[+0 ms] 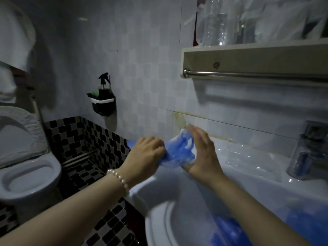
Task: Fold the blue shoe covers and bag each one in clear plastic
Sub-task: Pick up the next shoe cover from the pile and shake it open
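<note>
Left hand: knuckles up, fingers curled round the left end of the blue shoe cover, gripping it; pearl bracelet on the wrist.
Right hand: on edge, palm facing left, fingers straight and together, pressed flat against the right side of the cover; thumb hidden beneath the bundle, so cannot tell if it pinches.
Blue shoe cover: bunched between the two hands, held above the back rim of the white basin, just in front of the tiled wall; blurred, so folds cannot be told.
Clear plastic: glossy sheets lying on the ledge to the right of the right-hand fingers, apart from them.
More blue covers: a heap down in the basin bowl, below and nearer than the right forearm; another blue patch at the far right edge.
Tap: chrome, right of the clear plastic, well away from the fingers.
Shelf with rail: above the right-hand fingers, on the wall.
Spray bottle: in a black wall holder, above and left of the left-hand fingers.
Toilet: far left of the left hand, lid raised.
</note>
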Demonstrator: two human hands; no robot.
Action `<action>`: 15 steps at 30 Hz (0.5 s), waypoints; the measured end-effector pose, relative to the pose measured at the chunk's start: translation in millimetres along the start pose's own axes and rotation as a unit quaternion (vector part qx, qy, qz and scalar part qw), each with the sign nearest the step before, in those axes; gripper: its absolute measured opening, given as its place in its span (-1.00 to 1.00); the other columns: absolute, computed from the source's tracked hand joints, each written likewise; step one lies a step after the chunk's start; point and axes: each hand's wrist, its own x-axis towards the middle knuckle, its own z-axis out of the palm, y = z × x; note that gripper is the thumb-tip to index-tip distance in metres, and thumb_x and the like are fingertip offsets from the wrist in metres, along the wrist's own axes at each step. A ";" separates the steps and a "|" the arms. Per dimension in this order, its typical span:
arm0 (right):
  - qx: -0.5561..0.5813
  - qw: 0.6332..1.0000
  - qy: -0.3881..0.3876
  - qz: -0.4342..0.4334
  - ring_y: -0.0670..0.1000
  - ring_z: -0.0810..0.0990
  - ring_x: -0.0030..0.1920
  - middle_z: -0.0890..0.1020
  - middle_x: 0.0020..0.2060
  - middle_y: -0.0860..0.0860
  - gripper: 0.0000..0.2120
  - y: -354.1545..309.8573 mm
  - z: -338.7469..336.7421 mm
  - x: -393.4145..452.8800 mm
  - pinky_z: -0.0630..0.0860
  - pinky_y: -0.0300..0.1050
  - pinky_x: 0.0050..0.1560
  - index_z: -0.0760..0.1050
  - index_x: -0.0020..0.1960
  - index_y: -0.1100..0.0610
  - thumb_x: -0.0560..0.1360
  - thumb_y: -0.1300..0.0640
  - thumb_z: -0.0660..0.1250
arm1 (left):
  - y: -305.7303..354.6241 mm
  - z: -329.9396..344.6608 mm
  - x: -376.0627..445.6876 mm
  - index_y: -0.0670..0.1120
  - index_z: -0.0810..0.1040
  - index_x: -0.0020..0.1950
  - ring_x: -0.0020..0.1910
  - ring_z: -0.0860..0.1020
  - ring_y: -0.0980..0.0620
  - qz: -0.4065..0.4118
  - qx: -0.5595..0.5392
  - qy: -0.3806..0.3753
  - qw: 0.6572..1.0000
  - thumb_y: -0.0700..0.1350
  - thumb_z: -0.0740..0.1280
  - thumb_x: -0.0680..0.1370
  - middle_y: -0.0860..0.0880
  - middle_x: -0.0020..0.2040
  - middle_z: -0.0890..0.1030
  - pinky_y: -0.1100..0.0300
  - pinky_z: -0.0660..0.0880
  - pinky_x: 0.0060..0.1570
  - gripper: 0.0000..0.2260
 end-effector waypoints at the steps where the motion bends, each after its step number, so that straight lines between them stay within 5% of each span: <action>1: -0.045 0.998 -0.024 -0.040 0.07 0.35 0.32 0.38 0.36 0.14 -0.15 3.1 4.0 -10.9 0.30 -0.14 0.33 0.12 0.45 -0.01 0.25 -0.02 0.44 | 2.4 7.8 -12.9 -0.05 0.58 -0.24 -0.24 0.48 -0.03 0.004 0.000 -0.035 0.999 -0.09 0.22 0.37 0.00 -0.19 0.56 0.21 0.25 -0.20 -0.85; 4: -0.110 0.983 -0.083 -0.123 0.12 0.39 0.28 0.47 0.29 0.17 -0.28 15.1 16.6 -36.3 0.37 0.00 0.29 0.38 0.34 0.08 0.20 0.21 0.49 | 4.5 25.9 -40.5 -0.04 0.60 -0.30 -0.31 0.50 -0.03 -0.020 -0.022 -0.103 0.994 -0.07 0.20 0.34 0.03 -0.26 0.56 0.14 0.36 -0.28 -0.81; 7: -0.104 0.974 -0.105 -0.171 0.15 0.45 0.27 0.51 0.27 0.14 -0.50 14.2 20.1 -37.2 0.42 0.08 0.26 0.49 0.25 0.12 0.31 0.32 0.29 | 3.9 28.8 -49.8 -0.06 0.63 -0.28 -0.32 0.53 -0.02 -0.036 -0.057 -0.140 0.988 -0.07 0.14 0.32 0.03 -0.28 0.58 0.18 0.51 -0.37 -0.74; 12: -0.078 0.973 -0.166 -0.142 0.03 0.41 0.29 0.49 0.29 0.02 -0.21 2.7 16.9 -25.1 0.33 -0.07 0.31 0.32 0.38 0.06 0.16 0.31 0.39 | 6.7 20.8 -53.7 -0.10 0.63 -0.21 -0.26 0.58 -0.05 -0.039 -0.094 -0.155 0.983 -0.03 0.10 0.39 -0.01 -0.22 0.61 0.17 0.54 -0.31 -0.68; 15: -0.074 0.973 -0.161 -0.150 0.08 0.60 -0.11 0.66 -0.15 -0.01 -0.70 7.4 17.5 -23.2 0.36 -0.19 0.00 0.62 -0.10 0.09 0.17 0.22 0.38 | 10.2 19.7 -57.8 -0.07 0.57 -0.10 -0.28 0.58 -0.08 -0.066 -0.112 -0.127 0.983 0.01 0.12 0.40 -0.04 -0.24 0.60 0.16 0.51 -0.34 -0.72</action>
